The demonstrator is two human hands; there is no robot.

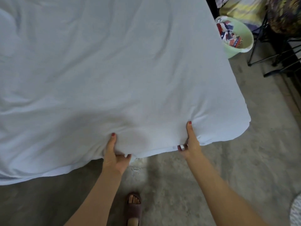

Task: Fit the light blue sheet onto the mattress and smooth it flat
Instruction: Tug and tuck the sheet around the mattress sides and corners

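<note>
While both your hands pinch the light blue sheet [114, 62] at the mattress's near edge, your right hand [189, 144] sits nearer the near-right corner than your left hand [115, 154]; the sheet stretches away from you.

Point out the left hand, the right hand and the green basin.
left hand [116, 156]: head view, back of the hand.
right hand [191, 144]: head view, back of the hand.
green basin [244, 44]: head view, inner wall near the rim.
</note>
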